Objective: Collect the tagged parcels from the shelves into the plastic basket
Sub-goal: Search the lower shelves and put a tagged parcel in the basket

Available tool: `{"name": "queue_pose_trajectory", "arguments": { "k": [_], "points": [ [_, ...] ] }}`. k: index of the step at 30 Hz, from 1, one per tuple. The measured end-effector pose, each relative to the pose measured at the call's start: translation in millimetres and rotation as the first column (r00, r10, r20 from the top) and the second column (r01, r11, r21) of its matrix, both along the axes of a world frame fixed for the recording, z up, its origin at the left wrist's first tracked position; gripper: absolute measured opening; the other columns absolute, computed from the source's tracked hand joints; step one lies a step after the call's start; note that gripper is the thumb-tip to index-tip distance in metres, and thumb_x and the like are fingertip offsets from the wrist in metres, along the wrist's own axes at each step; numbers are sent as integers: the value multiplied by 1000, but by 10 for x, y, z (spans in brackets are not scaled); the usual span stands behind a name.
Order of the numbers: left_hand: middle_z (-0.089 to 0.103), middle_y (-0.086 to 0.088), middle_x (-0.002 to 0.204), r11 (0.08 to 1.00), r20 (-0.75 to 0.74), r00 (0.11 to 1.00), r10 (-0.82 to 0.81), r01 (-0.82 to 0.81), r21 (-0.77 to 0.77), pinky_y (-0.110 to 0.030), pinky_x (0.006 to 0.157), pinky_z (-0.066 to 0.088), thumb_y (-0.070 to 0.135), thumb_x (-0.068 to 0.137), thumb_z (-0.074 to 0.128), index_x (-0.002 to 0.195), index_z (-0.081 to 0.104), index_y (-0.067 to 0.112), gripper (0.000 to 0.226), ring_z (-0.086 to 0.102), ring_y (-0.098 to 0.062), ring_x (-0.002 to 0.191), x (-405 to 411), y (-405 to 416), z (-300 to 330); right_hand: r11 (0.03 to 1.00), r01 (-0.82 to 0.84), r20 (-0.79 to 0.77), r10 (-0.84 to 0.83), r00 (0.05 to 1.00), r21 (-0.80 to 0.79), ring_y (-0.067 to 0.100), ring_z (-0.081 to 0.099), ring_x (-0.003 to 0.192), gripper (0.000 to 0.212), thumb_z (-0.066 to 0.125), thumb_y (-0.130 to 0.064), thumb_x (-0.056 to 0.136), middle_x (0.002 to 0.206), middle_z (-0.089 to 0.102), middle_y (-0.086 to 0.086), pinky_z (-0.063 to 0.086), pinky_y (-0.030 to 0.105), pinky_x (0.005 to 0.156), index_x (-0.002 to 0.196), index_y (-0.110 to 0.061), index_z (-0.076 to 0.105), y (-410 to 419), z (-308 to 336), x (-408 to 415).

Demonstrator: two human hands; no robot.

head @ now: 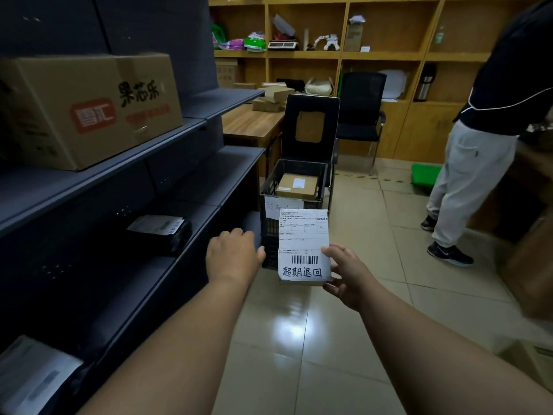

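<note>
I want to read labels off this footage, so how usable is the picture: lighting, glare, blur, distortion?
Head view: the dark shelves at left are underlit, so the black parcel shows little detail; the label on the parcel in the right hand is bright, its fine print unreadable; ceiling light glares off the floor tiles; wide-angle distortion bends the edges; the standing person and corners look blurred.

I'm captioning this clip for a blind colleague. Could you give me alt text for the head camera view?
A person's right hand holds a small parcel with a white label above a tiled floor, while the left hand reaches toward a dark shelf. Ahead stands a black plastic basket with one brown parcel inside; another person stands at right.
</note>
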State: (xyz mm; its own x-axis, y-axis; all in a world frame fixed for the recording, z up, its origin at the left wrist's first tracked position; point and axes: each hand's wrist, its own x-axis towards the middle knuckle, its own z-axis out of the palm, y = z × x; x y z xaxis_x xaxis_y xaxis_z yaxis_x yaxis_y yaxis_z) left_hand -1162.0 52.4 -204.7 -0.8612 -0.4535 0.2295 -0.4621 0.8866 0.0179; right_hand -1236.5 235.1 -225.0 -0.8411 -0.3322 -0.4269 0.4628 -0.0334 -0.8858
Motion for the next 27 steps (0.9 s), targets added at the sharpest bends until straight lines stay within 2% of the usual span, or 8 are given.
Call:
{"name": "queue_pose_trajectory", "arguments": {
  "k": [11,17,22,27],
  "points": [
    [61,-3,111,995,5,995,-102,102,-21,-34,83,40,43,93,44,112,60,17,36,56,-25,104,-1530,-898,52,993,113,20,-113,993,-18,18,54,71,19,56,-17,91,87,61,5,42,26,61,109,-23,52,-886,25,-1410],
    [62,-3,108,989,4,989,-149,149,-23,-34,82,39,42,93,44,111,59,17,34,56,-24,102,-2376,-1363,144,982,184,28,-183,983,-46,19,54,70,11,56,-16,91,85,61,4,42,26,60,97,-24,53,-1293,127,-2197],
    [62,-3,109,984,1,984,-178,178,-23,-33,82,39,43,94,44,111,60,18,35,57,-23,102,-2963,-1569,131,975,216,32,-214,976,-53,19,57,69,21,55,-17,91,84,63,4,44,26,60,111,-21,51,-1486,87,-2733],
    [62,-3,109,983,14,984,-180,180,-26,-33,82,39,41,94,43,110,60,17,34,57,-24,101,-3523,-1726,55,971,231,25,-230,973,-53,19,58,65,20,55,-18,91,81,64,5,38,25,60,111,-21,52,-1638,-1,-3288]
  ]
}}
